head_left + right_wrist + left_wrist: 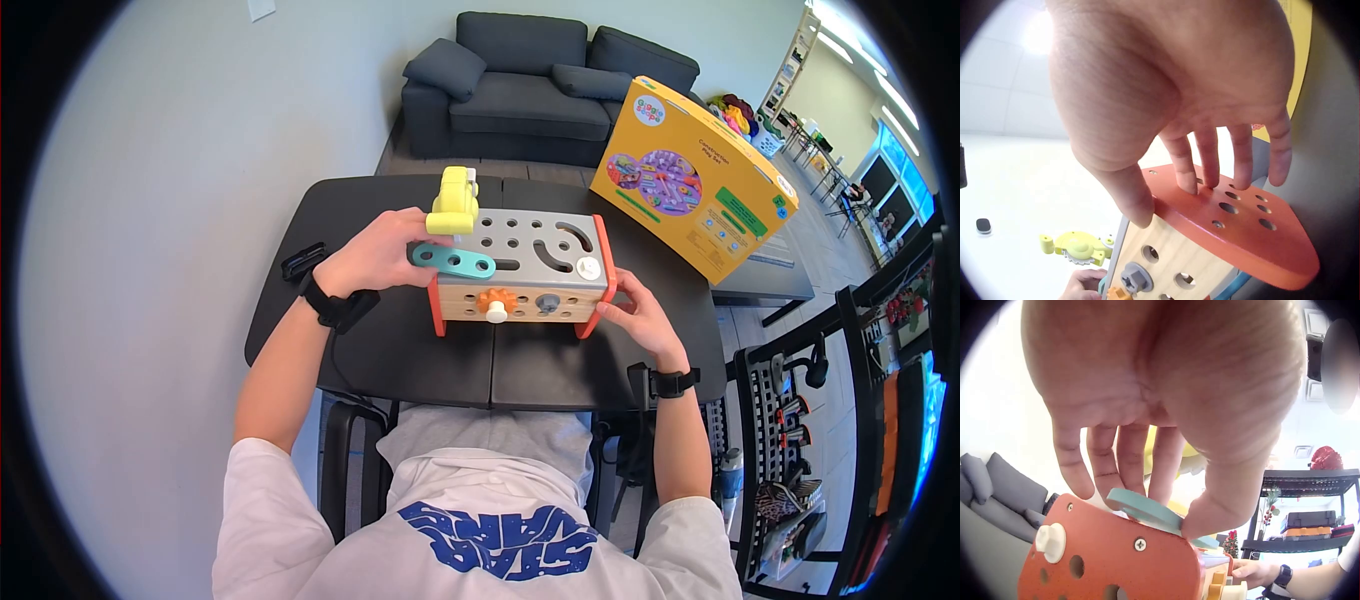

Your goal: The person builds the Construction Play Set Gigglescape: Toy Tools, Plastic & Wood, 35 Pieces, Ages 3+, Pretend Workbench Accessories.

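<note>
A toy workbench [499, 233] with a perforated grey top, wooden front and red end panels stands on the table. My left hand [375, 255] pinches a teal strip with holes [468, 265] at the top's left edge, thumb on its near side. Just behind that hand, a yellow toy circular saw [457, 200] stands over the top. My right hand [643, 315] holds the workbench's right end, thumb at the front edge and fingers on the red end panel [1247, 244]. An orange gear [485, 300] and a grey bolt [548, 303] sit in the front; a white bolt [588, 268] is on top.
The black table [400, 350] carries the workbench, with a dark item [303, 262] at its left edge. A large yellow box [690, 170] stands behind on the right. A wall runs along the left, a sofa [530, 100] is farther back, and a black rack [770, 440] stands at right.
</note>
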### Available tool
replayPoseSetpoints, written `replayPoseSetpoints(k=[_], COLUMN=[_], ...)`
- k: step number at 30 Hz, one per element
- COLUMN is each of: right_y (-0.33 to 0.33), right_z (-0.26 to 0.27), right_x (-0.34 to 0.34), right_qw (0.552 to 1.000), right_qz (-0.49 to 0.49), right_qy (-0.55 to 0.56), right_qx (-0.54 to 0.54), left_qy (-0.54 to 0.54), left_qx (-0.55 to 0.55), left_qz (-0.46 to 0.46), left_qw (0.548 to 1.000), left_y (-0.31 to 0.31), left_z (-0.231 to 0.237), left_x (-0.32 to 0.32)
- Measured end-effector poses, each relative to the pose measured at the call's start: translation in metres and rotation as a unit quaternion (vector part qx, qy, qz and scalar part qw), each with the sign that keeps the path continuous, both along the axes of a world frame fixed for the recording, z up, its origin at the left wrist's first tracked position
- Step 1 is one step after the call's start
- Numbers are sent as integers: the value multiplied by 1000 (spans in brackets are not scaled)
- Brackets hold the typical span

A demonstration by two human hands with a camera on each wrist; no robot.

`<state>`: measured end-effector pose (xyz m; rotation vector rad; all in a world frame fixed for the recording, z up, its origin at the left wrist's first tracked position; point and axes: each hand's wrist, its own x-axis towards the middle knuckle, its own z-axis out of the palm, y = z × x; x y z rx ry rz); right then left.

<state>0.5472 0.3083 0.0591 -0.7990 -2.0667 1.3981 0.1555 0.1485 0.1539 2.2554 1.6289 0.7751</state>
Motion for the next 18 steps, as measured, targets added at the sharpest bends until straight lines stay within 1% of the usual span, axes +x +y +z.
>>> replayPoseSetpoints(k=[2, 6, 8, 9, 11, 13, 15, 16, 17, 18], right_y=[-1, -5, -7, -7, -8, -9, -9, -9, -9, -9], right_z=[1, 4, 5, 4, 4, 5, 4, 2, 0, -1], right_x=[0, 0, 0, 0, 0, 1, 1, 1, -1, -1], right_qw=[1000, 1000, 1000, 1000, 1000, 1000, 1000, 1000, 1000, 1000], right_qz=[-1, -4, -3, -6, -5, -13, -6, -8, -3, -7], right_qy=[0, -2, 2, 2, 3, -5, 0, 1, 3, 9], right_qx=[1, -9, -17, -15, -15, -19, -22, -23, -24, -28], left_qy=[-19, -56, -28, -28, -51, -40, -31, -23, -21, -28], left_qx=[-31, -41, 4, 4, 12, 14, -13, -47, -48, -54], left_qz=[11, 14, 9, 9, 63, 90, 195, 241, 246, 292], left_qw=[999, 998, 1000, 1000, 997, 995, 980, 969, 968, 954], left_y=[4, 1, -6, -7, -12, -16, -24, -29, -34, -38], left_z=[-3, -1, 5, 4, -1, -12, -23, -24, -32, -46], left_x=[-1, -2, -2, -6, -22, -51, -78, -88, -102, -120])
